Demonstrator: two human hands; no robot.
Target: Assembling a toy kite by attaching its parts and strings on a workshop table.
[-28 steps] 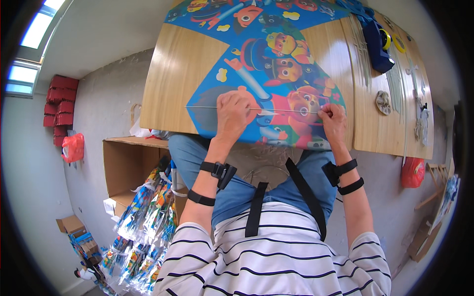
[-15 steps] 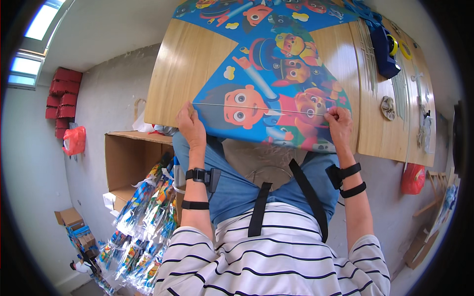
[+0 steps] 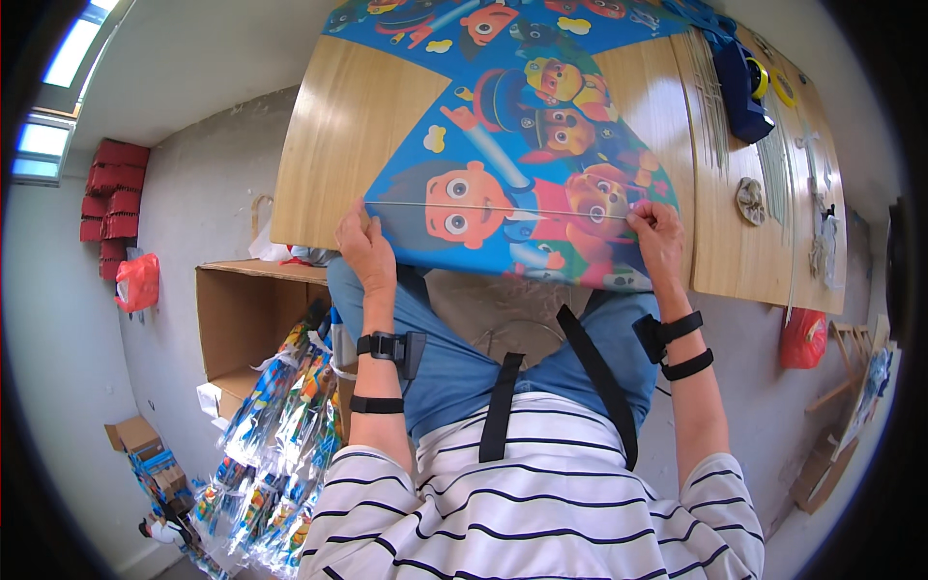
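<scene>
A blue, kite-shaped printed sheet [image 3: 406, 184] with cartoon figures lies on the wooden table, and its near edge hangs over the table's edge above my lap. Across its lower part runs a thin pale rod [image 3: 541, 210], nearly level from side to side. At the rod's left end, my left hand [image 3: 367, 256] has its fingertips closed on the tip by the sheet's left corner. My right hand [image 3: 659, 246] pinches the other end near the sheet's right edge, with the fingers curled. The exact grip of the left fingertips is partly hidden.
Another printed sheet [image 3: 387, 39] lies farther up the table [image 3: 333, 126]. Thin rods [image 3: 710, 106], a dark blue tape dispenser [image 3: 739, 97] and a coiled bundle [image 3: 751, 201] are at the right. Left of my legs, a cardboard box [image 3: 232, 324] stands beside shiny wrapped packages [image 3: 275, 416].
The whole view has shifted slightly to the left. Both hands keep their places at the ends of the rod.
</scene>
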